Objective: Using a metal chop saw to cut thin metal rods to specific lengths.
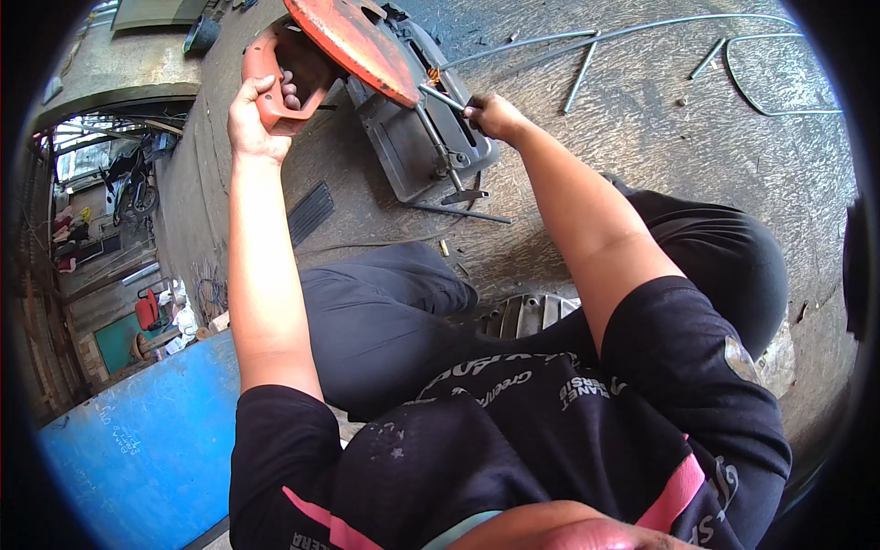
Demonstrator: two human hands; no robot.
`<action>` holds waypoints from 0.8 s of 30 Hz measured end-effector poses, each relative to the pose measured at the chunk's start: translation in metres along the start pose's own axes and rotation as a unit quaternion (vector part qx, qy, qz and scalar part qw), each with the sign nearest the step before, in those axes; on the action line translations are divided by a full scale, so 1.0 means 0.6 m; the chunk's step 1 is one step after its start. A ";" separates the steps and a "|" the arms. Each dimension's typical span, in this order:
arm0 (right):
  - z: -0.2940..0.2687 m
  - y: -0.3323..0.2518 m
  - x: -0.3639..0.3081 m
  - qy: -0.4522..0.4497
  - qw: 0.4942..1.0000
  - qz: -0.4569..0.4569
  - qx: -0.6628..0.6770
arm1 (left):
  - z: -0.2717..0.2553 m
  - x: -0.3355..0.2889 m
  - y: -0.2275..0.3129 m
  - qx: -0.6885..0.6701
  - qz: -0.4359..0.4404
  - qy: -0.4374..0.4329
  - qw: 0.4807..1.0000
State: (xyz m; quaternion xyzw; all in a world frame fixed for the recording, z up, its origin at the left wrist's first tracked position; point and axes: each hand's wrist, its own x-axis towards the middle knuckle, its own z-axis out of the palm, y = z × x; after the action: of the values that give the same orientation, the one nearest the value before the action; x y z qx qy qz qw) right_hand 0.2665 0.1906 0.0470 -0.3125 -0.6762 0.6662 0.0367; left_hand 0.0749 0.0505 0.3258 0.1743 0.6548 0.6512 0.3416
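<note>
Floor: a grey concrete floor [642, 156] fills the view from 11 o'clock round to 4 o'clock; the person sits low on it with knees bent, so the work lies within arm's reach.
Blue panel: one blue sheet [147, 449] at 8 o'clock, beside the person's left side and well apart from the work.
Saw: one cut-off saw at 12 o'clock, its dark base [412, 147] flat on the floor and its orange blade guard [353, 37] tilted up over it; it looks raised to leave the vise area open, as I judge it.
Vise screw: one threaded rod with a crank handle [449, 174] runs toward 6 o'clock from the base, just below the right hand.
Left hand: the left hand [252, 119], at 11 o'clock, is wrapped around the orange saw handle [275, 69], fingers curled through the grip, which seems to hold the saw head up.
Right hand: the right hand [495, 115], at 12 o'clock, is closed in a pinch on a thin steel rod [445, 99] and holds its end under the guard, by the blade.
Loose rods: about five bent or straight grey rods [587, 73] lie at 1 o'clock, near the saw, and one more [458, 213] at the foot of the base.
Dark strips: one small bundle of dark strips [312, 211] lies at 10 o'clock beside the left forearm.
</note>
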 end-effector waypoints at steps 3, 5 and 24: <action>0.001 -0.003 -0.003 0.032 0.998 -0.034 -0.041 | -0.002 0.001 0.001 -0.006 -0.013 0.009 1.000; 0.002 -0.005 -0.004 0.046 0.996 -0.040 -0.063 | -0.005 0.001 0.002 -0.006 -0.015 0.008 1.000; -0.081 -0.109 0.031 0.104 0.917 -0.064 -0.380 | 0.001 -0.003 0.000 0.015 -0.003 0.022 1.000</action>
State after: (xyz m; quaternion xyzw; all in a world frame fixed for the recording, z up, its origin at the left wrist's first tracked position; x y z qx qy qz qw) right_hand 0.2495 0.2473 0.1060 -0.3263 -0.8892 0.3195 0.0277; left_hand 0.0766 0.0500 0.3262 0.1630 0.6722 0.6444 0.3261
